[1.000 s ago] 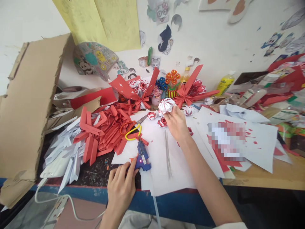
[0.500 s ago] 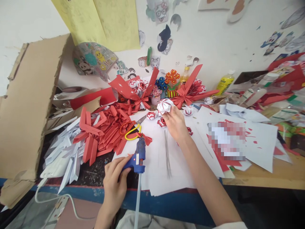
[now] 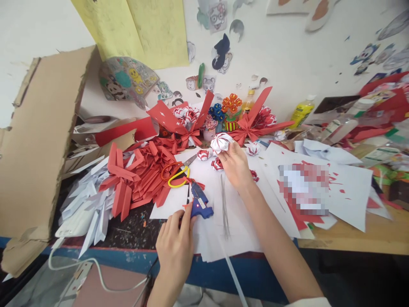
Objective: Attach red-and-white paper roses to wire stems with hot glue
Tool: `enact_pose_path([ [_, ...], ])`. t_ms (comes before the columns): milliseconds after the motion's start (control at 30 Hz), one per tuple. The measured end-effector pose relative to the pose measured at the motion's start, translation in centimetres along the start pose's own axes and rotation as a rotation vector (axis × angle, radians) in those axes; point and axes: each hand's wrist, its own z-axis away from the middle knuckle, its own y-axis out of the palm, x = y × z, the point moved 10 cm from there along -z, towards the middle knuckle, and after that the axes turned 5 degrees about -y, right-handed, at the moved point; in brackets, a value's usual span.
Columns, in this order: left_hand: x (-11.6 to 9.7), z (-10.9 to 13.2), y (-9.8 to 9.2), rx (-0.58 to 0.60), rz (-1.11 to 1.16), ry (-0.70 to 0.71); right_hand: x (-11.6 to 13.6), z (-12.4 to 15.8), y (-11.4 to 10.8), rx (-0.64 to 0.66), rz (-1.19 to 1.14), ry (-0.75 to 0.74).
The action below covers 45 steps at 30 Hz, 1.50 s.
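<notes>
My left hand [image 3: 177, 238] is closed round the handle of a blue glue gun [image 3: 200, 202], which lies tilted low over the white paper sheets [image 3: 209, 236]. A long pale glue stick [image 3: 232, 273] trails from its rear toward the table's front edge. Farther back, my right hand [image 3: 235, 166] grips a white paper flower [image 3: 220, 143] with thin red stripes; the fingertips beneath it are partly hidden. Below that hand are smaller red-and-white paper flowers [image 3: 203, 154] and a bundle of thin wires [image 3: 224, 209]. Scissors [image 3: 179, 177] with yellow and orange handles lie left of the wires.
Folded red paper strips [image 3: 143, 170] and white strips [image 3: 96, 209] are heaped at the left, beside a standing cardboard sheet [image 3: 35, 149]. Wrapped bouquets [image 3: 187, 117] stand against the wall. Bottles and a paint-marked sheet [image 3: 345, 183] occupy the right.
My left hand has shifted right with the glue gun, whose body has turned so the glue stick now slants rightward. My right hand and its flower have hardly moved.
</notes>
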Motion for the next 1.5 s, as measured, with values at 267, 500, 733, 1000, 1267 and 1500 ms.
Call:
enact_pose_path([
  [267, -0.1, -0.4, 2.0, 0.067, -0.079, 0.000, 0.4, -0.1, 0.3, 0.009, 0.007, -0.006],
  [500, 0.7, -1.5, 1.9, 0.160, -0.071, 0.050, 0.4, 0.0, 0.3, -0.010, -0.018, 0.007],
  [733, 3.5, -1.5, 2.6, 0.191, -0.015, 0.021, 0.3, 0.2, 0.3, -0.027, 0.019, 0.025],
  [1000, 4.4, -1.8, 1.2, 0.231, -0.042, 0.002, 0.2, 0.1, 0.1, -0.033, 0.003, 0.024],
  [1267, -9.1, -5.7, 2.8, 0.359, 0.031, 0.756, 1.2, -0.1, -0.1, -0.036, -0.016, -0.048],
  [1500, -12.8, -2.4, 6.2, 0.348, 0.023, 1.200, 1.1, -0.4, -0.4, -0.037, -0.045, -0.028],
])
